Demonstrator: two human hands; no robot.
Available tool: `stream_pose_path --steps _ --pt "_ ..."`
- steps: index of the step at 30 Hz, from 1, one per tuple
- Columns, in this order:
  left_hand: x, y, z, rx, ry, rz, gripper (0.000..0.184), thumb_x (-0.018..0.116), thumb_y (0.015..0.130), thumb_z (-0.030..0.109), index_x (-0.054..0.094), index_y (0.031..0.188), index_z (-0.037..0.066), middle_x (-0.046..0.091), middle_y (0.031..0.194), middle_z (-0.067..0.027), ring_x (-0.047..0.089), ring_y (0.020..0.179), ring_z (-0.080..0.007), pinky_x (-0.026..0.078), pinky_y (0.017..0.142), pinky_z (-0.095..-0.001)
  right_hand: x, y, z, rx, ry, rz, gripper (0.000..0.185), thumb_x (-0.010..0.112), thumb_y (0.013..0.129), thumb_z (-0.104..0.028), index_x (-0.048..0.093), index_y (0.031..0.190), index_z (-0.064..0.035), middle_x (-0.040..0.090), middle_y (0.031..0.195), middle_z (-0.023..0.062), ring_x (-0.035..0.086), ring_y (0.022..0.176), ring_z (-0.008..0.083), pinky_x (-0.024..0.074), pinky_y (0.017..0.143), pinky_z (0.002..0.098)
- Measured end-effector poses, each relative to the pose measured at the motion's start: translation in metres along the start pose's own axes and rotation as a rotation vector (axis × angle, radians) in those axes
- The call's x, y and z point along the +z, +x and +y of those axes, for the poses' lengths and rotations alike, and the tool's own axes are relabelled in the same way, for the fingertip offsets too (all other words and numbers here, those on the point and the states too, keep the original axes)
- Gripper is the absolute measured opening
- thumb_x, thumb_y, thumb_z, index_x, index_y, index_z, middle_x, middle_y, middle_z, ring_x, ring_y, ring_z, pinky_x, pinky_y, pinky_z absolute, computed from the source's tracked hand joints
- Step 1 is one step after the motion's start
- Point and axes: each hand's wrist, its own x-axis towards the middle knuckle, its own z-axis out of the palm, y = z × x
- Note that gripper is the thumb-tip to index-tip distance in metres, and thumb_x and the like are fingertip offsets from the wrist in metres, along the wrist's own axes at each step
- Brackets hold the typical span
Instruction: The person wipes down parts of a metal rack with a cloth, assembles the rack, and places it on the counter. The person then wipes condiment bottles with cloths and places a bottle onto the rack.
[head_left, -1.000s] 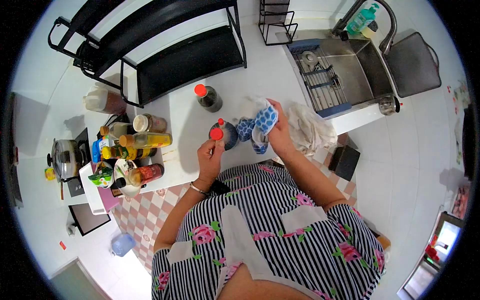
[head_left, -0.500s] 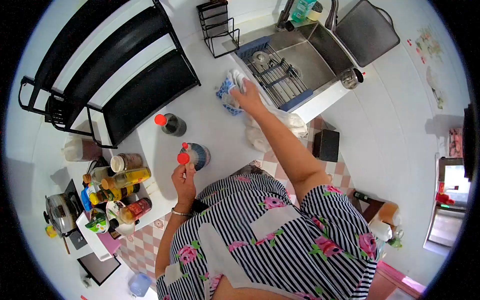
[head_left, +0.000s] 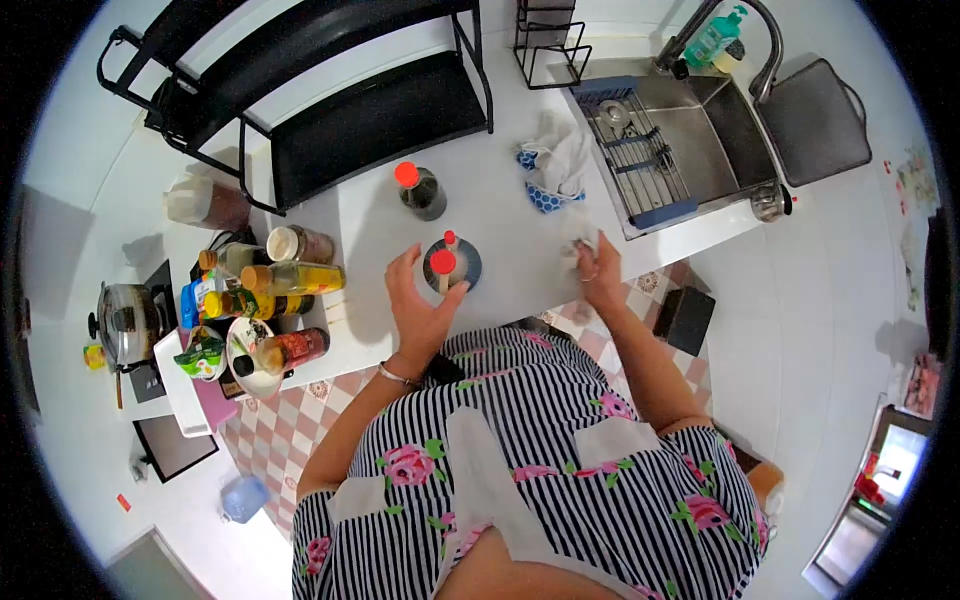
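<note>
My left hand (head_left: 418, 310) is open beside a round dark container (head_left: 472, 270) with one larger and one smaller red cap. Its thumb lies at the container's near edge, though contact is unclear. Behind that stands a dark glass bottle (head_left: 426, 198) with a red cap. Over the counter's front edge, my right hand (head_left: 602, 276) has its fingers closed on a small whitish crumpled cloth (head_left: 578, 252), partly blurred. A larger white cloth (head_left: 565, 160) lies bunched against a blue-and-white patterned piece (head_left: 552, 198), left of the sink.
The steel sink (head_left: 755, 150) with a drying rack (head_left: 640, 150) is at the right. A black shelf (head_left: 380, 125) stands along the wall. Several bottles and jars, including an oil bottle (head_left: 305, 277), crowd the left counter. The counter edge (head_left: 530, 305) runs before me.
My right hand has come away from the patterned piece toward the counter edge. My left hand has left the red cap and spread its fingers beside the container. The view has shifted.
</note>
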Motion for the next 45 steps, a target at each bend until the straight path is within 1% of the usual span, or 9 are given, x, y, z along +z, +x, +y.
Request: stream_pose_path --steps 6,15,22,25,30,32,36,42,45 --pt "0.026 -0.008 -0.035 0.018 -0.003 -0.194 0.064 0.063 0.079 0.010 0.034 0.134 0.000 0.036 0.138 -0.0218 0.036 0.126 -0.0372 0.029 0.106 -0.0425 0.157 0.010 -0.013 -0.562 -0.327 0.063 0.036 0.041 0.095 -0.030 0.049 0.116 -0.0013 0.059 0.108 0.0162 0.058 0.098 0.0265 0.0446 0.084 0.0386" --pt "0.018 0.000 -0.026 0.046 0.008 -0.256 0.064 0.059 0.079 0.005 0.031 0.136 0.000 0.038 0.136 -0.0202 0.036 0.125 -0.0365 0.029 0.106 -0.0420 0.145 0.060 -0.079 0.423 0.514 -0.393 0.041 0.043 0.095 -0.031 0.055 0.106 0.0058 0.063 0.090 0.0244 0.061 0.081 0.0379 0.0487 0.075 0.0418" --pt "0.020 -0.003 -0.043 0.108 -0.014 -0.257 0.064 0.064 0.081 0.017 0.033 0.135 0.003 0.038 0.137 -0.0176 0.037 0.125 -0.0354 0.029 0.106 -0.0414 0.173 0.012 -0.035 -0.272 0.298 0.002 0.041 0.031 0.098 -0.026 0.049 0.118 0.0048 0.057 0.106 0.0284 0.055 0.100 0.0402 0.0415 0.090 0.0444" --pt "0.013 0.001 -0.036 0.038 -0.047 -0.298 0.064 0.064 0.081 0.015 0.033 0.135 0.004 0.038 0.138 -0.0168 0.036 0.126 -0.0360 0.030 0.106 -0.0407 0.148 0.041 -0.057 0.201 0.395 -0.451 0.039 0.027 0.098 -0.022 0.048 0.119 0.0030 0.056 0.108 0.0275 0.052 0.105 0.0418 0.0375 0.095 0.0459" --pt "0.013 -0.001 -0.036 0.023 -0.012 -0.284 0.062 0.064 0.081 0.015 0.033 0.134 0.003 0.038 0.137 -0.0180 0.037 0.125 -0.0353 0.033 0.104 -0.0406 0.146 0.050 -0.038 -0.109 -0.029 -0.249 0.035 0.037 0.096 -0.025 0.051 0.115 0.0019 0.060 0.098 0.0207 0.058 0.093 0.0313 0.0452 0.084 0.0387" --pt "0.016 -0.003 -0.041 0.010 0.005 -0.251 0.061 0.063 0.081 0.013 0.034 0.134 0.003 0.038 0.136 -0.0185 0.037 0.125 -0.0349 0.032 0.104 -0.0408 0.109 0.038 -0.116 0.066 0.651 -0.231 0.034 0.044 0.093 -0.023 0.052 0.114 0.0020 0.059 0.100 0.0209 0.058 0.090 0.0322 0.0441 0.087 0.0393" --pt "0.024 -0.016 -0.067 -0.073 -0.052 -0.396 0.054 0.056 0.085 0.010 0.035 0.134 0.001 0.038 0.135 -0.0214 0.036 0.127 -0.0375 0.030 0.104 -0.0438 0.128 0.022 -0.145 -0.633 -0.325 -0.143 0.033 0.053 0.088 -0.024 0.057 0.105 0.0039 0.059 0.097 0.0200 0.054 0.097 0.0318 0.0419 0.088 0.0395" --pt "0.032 -0.018 -0.073 0.127 0.233 -0.241 0.054 0.062 0.079 0.016 0.041 0.127 0.003 0.048 0.123 -0.0225 0.048 0.110 -0.0420 0.041 0.093 -0.0438 0.147 0.038 -0.143 -0.202 -0.311 -0.302 0.036 0.054 0.088 -0.029 0.062 0.095 0.0055 0.061 0.092 0.0212 0.057 0.094 0.0312 0.0443 0.083 0.0384" --pt "0.025 -0.014 -0.068 -0.239 0.233 -0.528 0.056 0.062 0.078 0.014 0.040 0.129 0.002 0.044 0.127 -0.0237 0.045 0.112 -0.0436 0.041 0.093 -0.0451 0.147 0.061 -0.136 -0.072 -0.112 -0.576 0.030 0.053 0.086 -0.028 0.062 0.096 -0.0022 0.064 0.095 0.0208 0.060 0.083 0.0377 0.0480 0.072 0.0443"
